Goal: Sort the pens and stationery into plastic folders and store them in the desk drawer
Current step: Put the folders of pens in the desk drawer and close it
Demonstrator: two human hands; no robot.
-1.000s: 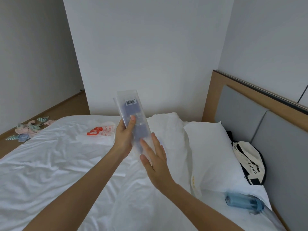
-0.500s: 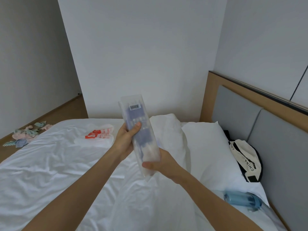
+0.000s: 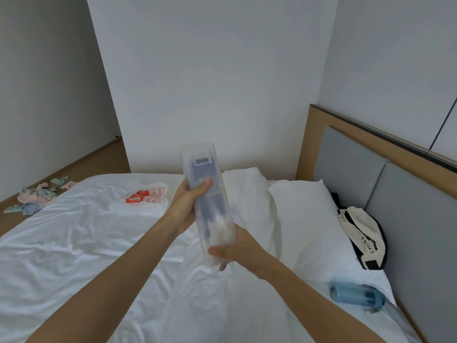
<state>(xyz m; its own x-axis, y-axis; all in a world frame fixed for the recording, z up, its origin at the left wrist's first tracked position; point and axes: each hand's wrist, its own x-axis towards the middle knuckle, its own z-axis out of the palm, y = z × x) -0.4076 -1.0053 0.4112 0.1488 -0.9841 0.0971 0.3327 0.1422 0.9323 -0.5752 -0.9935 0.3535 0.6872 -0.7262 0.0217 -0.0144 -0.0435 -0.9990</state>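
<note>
Fingers [image 3: 205,184] of both hands curl round a clear plastic case [image 3: 210,206], left hand [image 3: 188,206] mid-body, right hand [image 3: 237,248] at the bottom, above the bed [image 3: 74,243].

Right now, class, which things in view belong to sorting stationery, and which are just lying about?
Job:
translucent plastic case, held by left hand and right hand

Lying about:
printed plastic bag
canvas bag
blue bottle
pillow
cloth scraps

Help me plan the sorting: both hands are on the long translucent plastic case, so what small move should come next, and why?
Probably open it. The left hand grips the middle of the long translucent plastic case and the right hand grips its lower end. It looks closed, held upright over the white bed; only blurred blue shapes show inside, so its contents cannot be sorted yet.
</note>
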